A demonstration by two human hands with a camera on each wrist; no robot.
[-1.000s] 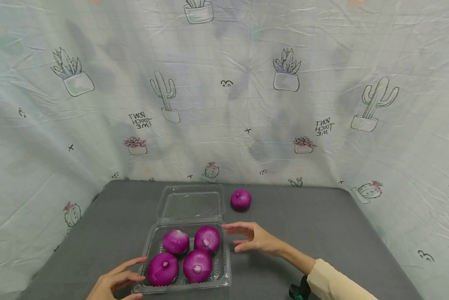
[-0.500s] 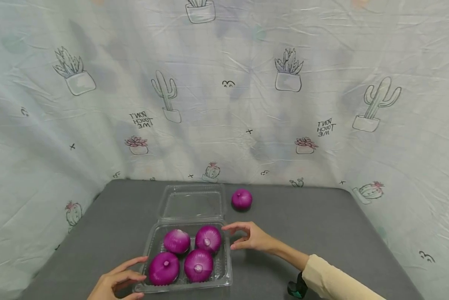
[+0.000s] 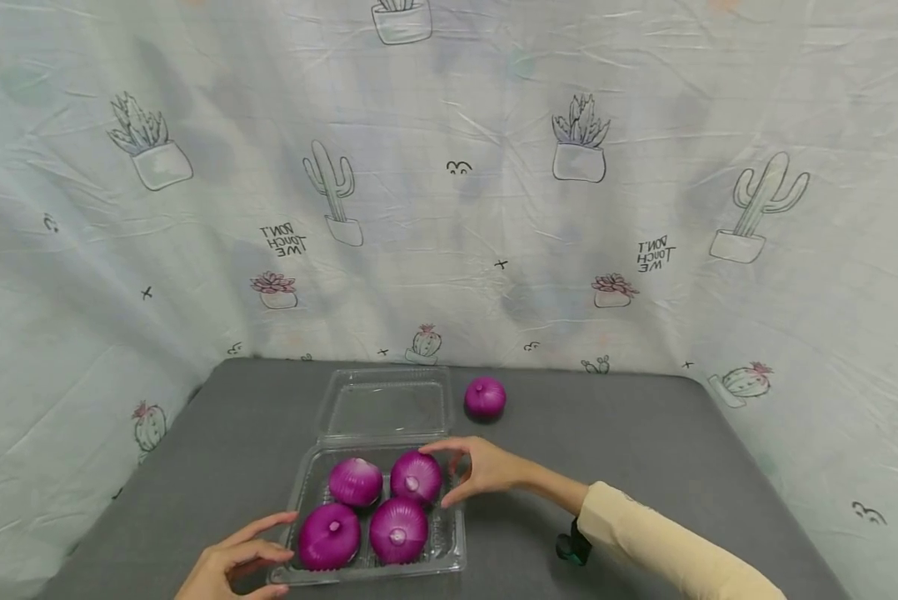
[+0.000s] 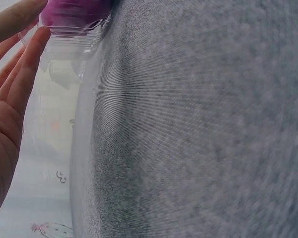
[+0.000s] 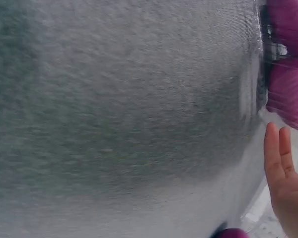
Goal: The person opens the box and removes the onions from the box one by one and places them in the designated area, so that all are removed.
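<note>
A clear plastic clamshell container (image 3: 370,575) lies with its lid (image 3: 389,408) folded back. Several purple onions sit in it, among them a back-right onion (image 3: 413,481) and a front-left onion (image 3: 327,537). My left hand (image 3: 227,562) is at the container's left rim, fingertips at or very near the plastic, also seen in the left wrist view. At the right side, my right hand (image 3: 486,467) reaches over the rim, index fingertip at the top of the back-right onion and thumb by its right side. Whether they touch it I cannot tell.
One more purple onion (image 3: 485,397) rests on the grey table (image 3: 584,433), right of the lid. A pale curtain (image 3: 449,208) printed with cactus drawings hangs behind and along both sides. A dark strap device (image 3: 572,546) is on the right wrist.
My right hand has moved left, from beside the container's right rim to over the back-right onion. The left hand has stayed in place.
</note>
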